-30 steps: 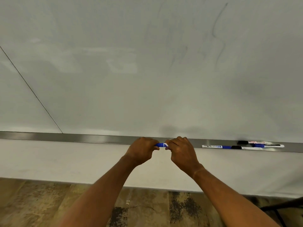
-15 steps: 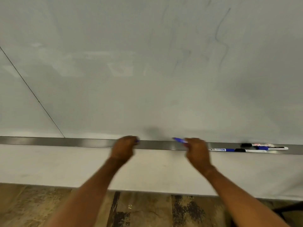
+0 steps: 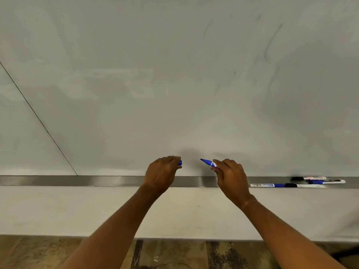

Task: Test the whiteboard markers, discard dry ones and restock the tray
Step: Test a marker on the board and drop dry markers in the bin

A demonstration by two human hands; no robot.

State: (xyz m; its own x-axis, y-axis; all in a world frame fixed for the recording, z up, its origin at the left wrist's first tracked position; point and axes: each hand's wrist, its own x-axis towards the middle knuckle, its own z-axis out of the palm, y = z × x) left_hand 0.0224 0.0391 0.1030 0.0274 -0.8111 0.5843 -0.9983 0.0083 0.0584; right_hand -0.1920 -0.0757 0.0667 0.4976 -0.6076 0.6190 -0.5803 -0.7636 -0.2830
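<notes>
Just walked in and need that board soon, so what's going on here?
A person stands at the white whiteboard. Their right hand holds an uncapped blue marker, tip pointing left, close to the board. Their left hand grips its blue cap. Several more markers lie in the metal tray to the right.

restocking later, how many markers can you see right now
5, as far as I can tell: one uncapped blue marker in the right hand, and four lying on the tray at far right, where they overlap, so one may be hidden.
</notes>
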